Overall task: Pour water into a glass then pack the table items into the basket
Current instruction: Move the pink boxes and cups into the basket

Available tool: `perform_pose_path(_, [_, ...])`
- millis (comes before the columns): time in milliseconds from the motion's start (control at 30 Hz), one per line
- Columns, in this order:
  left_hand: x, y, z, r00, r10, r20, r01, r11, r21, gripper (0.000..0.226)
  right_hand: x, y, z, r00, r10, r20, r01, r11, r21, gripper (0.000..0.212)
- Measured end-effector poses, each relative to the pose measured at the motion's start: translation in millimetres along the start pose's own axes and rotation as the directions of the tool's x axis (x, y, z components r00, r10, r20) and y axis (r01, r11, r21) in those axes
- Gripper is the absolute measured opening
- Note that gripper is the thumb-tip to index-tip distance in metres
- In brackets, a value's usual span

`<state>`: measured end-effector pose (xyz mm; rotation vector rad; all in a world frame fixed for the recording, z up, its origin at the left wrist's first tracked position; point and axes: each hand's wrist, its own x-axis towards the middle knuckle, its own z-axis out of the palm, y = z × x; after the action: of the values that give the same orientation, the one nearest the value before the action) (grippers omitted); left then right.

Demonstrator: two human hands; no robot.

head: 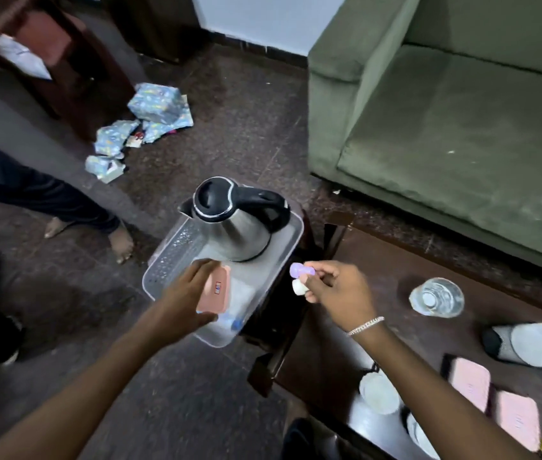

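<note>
A translucent plastic basket (pixel 291 242) stands on a small dark stool, with a steel kettle (pixel 236 219) with a black lid and handle in its far end. My left hand (pixel 183 298) is over the basket's near half, shut on a flat pink case (pixel 218 287). Beneath it lies a clear bag and a bottle with a blue cap (pixel 237 323). My right hand (pixel 339 288) hovers just right of the basket, pinching a small purple item (pixel 301 270) and a small white one (pixel 299 287). A glass of water (pixel 437 297) stands on the dark wooden table (pixel 395 260).
On the table's near right lie two pink cases (pixel 492 403), a white round container (pixel 379 393) and a grey-white cloth item (pixel 535 346). A green sofa (pixel 445 111) is behind the table. Another person's legs and feet (pixel 120 240) stand at left; crumpled wrapping paper (pixel 143 124) lies on the floor.
</note>
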<state>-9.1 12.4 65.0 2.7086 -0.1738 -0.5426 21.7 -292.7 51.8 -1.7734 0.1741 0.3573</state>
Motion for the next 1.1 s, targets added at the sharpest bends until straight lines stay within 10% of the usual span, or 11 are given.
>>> perform_pose_path(533, [47.4,-72.0,25.0,0.971,0.021,0.238,-0.06,0.986,0.158,0.113,37.0,9.8,148.2,0.989,0.136,0.056,-0.071,0.774,-0.63,0.022])
perform_pose_path(1100, [58.8,-77.1,44.3,0.964,0.182,0.195,-0.171,0.982,-0.075,0.101,52.9,3.6,169.3,0.984,0.155,0.088,-0.085,0.839,-0.537,0.017])
